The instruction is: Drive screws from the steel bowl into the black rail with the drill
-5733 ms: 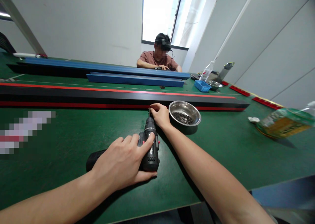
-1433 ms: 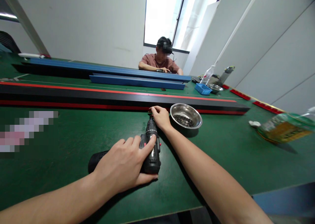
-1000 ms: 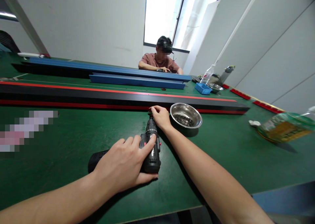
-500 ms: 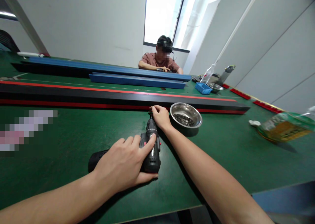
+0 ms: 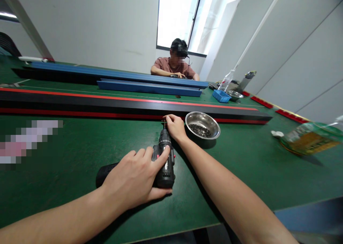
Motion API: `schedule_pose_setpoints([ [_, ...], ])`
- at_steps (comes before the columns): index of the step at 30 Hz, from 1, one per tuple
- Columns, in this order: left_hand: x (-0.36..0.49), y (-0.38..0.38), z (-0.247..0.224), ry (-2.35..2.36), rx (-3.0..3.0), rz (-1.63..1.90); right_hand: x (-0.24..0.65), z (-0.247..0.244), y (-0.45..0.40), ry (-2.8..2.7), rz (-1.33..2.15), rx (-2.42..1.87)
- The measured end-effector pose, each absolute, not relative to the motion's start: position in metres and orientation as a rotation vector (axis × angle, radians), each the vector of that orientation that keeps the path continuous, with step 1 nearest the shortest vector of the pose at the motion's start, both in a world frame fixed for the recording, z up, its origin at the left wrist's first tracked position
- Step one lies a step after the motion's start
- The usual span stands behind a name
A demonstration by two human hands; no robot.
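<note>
My left hand (image 5: 134, 172) is wrapped round a black cordless drill (image 5: 165, 165) lying on its side on the green table. The drill's bit (image 5: 164, 123) points away from me at the near side of a long black bar with red edges (image 5: 128, 104). Beside the bit tip, the fingers of my right hand (image 5: 175, 126) are pinched together close to the bar. Whatever they hold is too small to make out. A steel bowl (image 5: 215, 126) with small dark screws (image 5: 199, 130) stands just right of my right hand.
Behind the black bar lie blue bars (image 5: 150, 88). Across the table sits another person (image 5: 174, 63). A blue basket (image 5: 221, 96) and a second metal bowl (image 5: 235, 95) are at the far right. Nearer on the right lies a green and yellow plastic bag (image 5: 311, 138).
The fingertips of my right hand have shifted slightly at the bit tip, and more of the bit shows. My left hand and the drill stay in place.
</note>
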State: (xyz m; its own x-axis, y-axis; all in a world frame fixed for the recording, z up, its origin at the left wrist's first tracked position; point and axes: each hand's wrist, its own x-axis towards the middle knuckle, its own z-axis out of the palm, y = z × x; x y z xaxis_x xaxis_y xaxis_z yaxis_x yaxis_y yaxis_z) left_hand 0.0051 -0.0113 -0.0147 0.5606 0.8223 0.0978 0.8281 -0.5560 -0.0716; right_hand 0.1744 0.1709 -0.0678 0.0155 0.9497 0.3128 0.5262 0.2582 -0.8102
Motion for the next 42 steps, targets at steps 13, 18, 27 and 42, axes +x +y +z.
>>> schedule_pose_setpoints([
  [13,0.0046,-0.0114,-0.0146,-1.425,-2.687,-0.085,0.1738,-0.0776,0.1803,-1.502,0.788,-1.33],
  [18,0.0047,-0.0115,-0.0149,-1.422,-2.688,-0.085,0.1738,-0.0768,0.1796,-1.497,0.802,-1.328],
  [27,0.0055,-0.0109,-0.0143,-1.414,-2.684,-0.085,0.1742,-0.0773,0.1786,-1.546,0.749,-1.357],
  [42,0.0058,-0.0112,-0.0135,-1.428,-2.679,-0.078,0.1739,-0.0735,0.1761,-1.561,0.741,-1.353],
])
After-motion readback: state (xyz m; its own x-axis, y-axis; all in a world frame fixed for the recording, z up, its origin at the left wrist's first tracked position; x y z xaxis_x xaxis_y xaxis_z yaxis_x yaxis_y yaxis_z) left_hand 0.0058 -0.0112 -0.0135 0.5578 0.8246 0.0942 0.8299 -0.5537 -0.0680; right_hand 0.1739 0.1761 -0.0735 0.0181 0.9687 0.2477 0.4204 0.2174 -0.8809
